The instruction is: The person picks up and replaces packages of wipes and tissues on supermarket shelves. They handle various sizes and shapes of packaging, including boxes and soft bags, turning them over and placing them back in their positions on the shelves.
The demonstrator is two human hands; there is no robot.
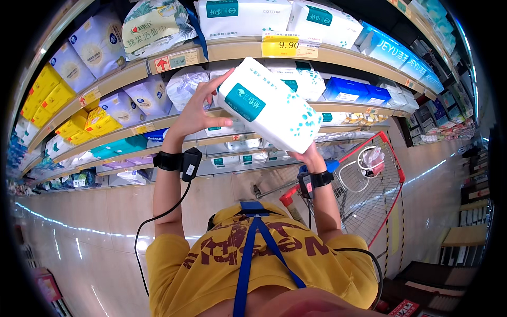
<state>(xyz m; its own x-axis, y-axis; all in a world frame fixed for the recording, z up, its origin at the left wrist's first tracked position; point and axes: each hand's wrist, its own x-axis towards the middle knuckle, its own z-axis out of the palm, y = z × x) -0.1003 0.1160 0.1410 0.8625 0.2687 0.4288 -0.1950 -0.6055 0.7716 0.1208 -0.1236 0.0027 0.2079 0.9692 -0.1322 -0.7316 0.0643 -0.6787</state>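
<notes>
A white tissue pack (273, 107) with teal print is held tilted in front of the shelves. My left hand (204, 105) is at its upper left end, fingers spread, with the fingertips at or just behind the pack's edge; whether they press on it is hard to tell. My right hand (309, 155) grips the pack's lower right end from below, its fingers partly hidden under the pack. Similar white packs (243, 18) lie on the upper shelf, above a yellow price tag (280, 44). More white packs (313, 83) stand on the shelf behind the held one.
A wire shopping cart (368, 190) with red corners stands at the right, holding a plastic bag (373, 160) and a white cable or hose. Curved shelf edges (222, 49) span the front. Yellow packs (101, 121) and blue packs (346, 91) line the shelves. Black cables run from both wrists.
</notes>
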